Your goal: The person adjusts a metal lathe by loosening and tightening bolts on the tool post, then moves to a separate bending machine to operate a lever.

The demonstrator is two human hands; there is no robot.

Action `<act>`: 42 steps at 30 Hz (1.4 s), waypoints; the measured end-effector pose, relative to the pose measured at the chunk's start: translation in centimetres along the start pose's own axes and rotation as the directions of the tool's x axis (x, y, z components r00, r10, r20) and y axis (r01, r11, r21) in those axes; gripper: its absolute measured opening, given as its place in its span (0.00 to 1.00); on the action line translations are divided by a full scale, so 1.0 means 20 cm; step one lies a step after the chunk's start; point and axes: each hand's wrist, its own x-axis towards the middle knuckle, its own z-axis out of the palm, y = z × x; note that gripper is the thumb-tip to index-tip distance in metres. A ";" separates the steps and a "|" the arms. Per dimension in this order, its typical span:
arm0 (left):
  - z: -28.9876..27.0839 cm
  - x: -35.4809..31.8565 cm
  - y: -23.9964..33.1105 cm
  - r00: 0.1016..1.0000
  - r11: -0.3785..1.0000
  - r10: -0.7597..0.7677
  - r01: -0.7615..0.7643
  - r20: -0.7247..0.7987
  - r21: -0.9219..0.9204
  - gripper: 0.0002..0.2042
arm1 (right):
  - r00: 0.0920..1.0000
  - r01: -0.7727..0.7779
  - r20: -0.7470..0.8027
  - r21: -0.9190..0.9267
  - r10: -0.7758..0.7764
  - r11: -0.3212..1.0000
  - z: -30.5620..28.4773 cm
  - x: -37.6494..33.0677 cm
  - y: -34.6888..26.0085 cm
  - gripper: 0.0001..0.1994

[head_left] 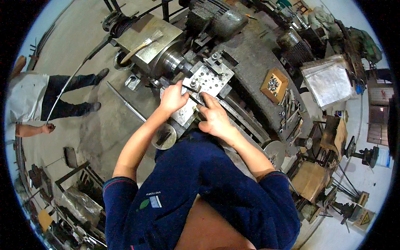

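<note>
left hand flat on lathe carriage, right hand fingers curled

A metalworking shop is showing itself here: a heavy, oil-darkened lathe is filling the centre of the floor, its handwheels and drilled steel plate gleaming. A wooden box of metal parts is sitting on the machine bed. Stands, racks and scrap are crowding the bare concrete floor, where another person is standing off to the left.
</note>
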 end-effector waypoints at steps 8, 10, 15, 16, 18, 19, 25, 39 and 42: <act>-0.03 0.02 -0.03 0.998 0.999 0.047 -0.047 0.029 0.010 0.17 | 0.998 0.058 -0.009 0.146 -0.057 0.988 -0.04 -0.04 -0.14 0.24; -0.02 0.03 -0.04 0.998 0.998 0.058 -0.058 0.030 -0.005 0.15 | 0.991 0.122 0.031 0.238 -0.133 0.963 0.02 -0.04 -0.17 0.23; 0.00 0.03 -0.04 0.997 0.995 0.071 -0.070 0.010 -0.072 0.15 | 0.897 0.281 0.201 0.431 -0.394 0.858 0.20 0.03 -0.20 0.16; 0.00 0.03 -0.03 0.997 0.993 0.079 -0.078 0.009 -0.093 0.15 | 0.873 0.317 0.220 0.423 -0.436 0.849 0.23 0.06 -0.20 0.15; -0.01 0.03 -0.03 0.997 0.993 0.060 -0.055 0.045 -0.100 0.19 | 0.818 0.389 0.258 0.409 -0.514 0.825 0.27 0.10 -0.22 0.14; -0.01 0.03 -0.04 0.997 0.994 0.066 -0.062 0.037 -0.094 0.20 | 0.806 0.412 0.280 0.367 -0.521 0.834 0.30 0.11 -0.23 0.14; -0.16 -0.10 -0.07 0.983 0.982 0.123 -0.141 -0.138 -0.123 0.25 | 0.770 0.465 0.374 0.226 -0.517 0.856 0.38 0.13 -0.25 0.13; -0.21 -0.74 -0.21 0.912 0.924 0.328 -0.363 0.245 0.117 0.16 | 0.843 0.122 0.413 0.479 -0.345 0.869 0.28 0.05 -0.21 0.18; -0.18 -0.72 -0.21 0.905 0.913 0.355 -0.390 0.233 0.123 0.15 | 0.841 0.054 0.448 0.489 -0.303 0.871 0.23 0.06 -0.23 0.18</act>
